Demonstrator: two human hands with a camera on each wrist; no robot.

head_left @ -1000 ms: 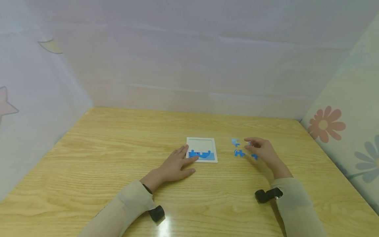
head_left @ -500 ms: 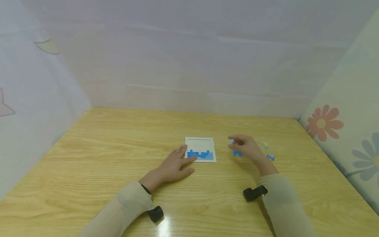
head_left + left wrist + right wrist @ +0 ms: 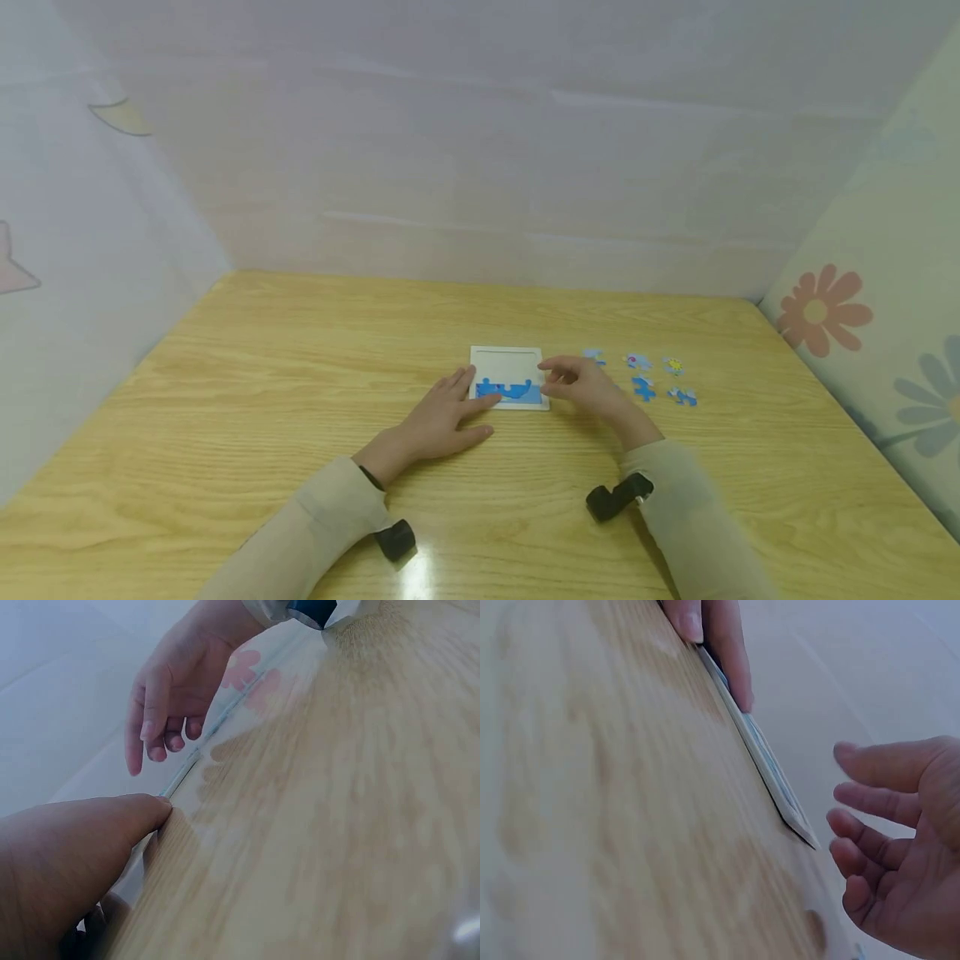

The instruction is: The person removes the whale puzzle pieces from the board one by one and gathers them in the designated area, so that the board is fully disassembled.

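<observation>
While the left hand [image 3: 442, 415] lies flat, its fingers on the puzzle tray [image 3: 508, 359], the right hand [image 3: 581, 386] hovers with fingers loose beside it.

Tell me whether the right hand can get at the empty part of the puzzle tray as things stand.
Probably yes: the right hand hovers at the puzzle tray edge, and the left hand only touches its near-left corner.

The right hand [image 3: 581, 387] covers the puzzle tray's [image 3: 507, 358] right edge — if it holds a piece, that cannot be seen. The loose pieces [image 3: 643, 387] are too small to make out their pictures. The left hand [image 3: 67, 862] is cut off by the left wrist view's edge — and blurry.
</observation>
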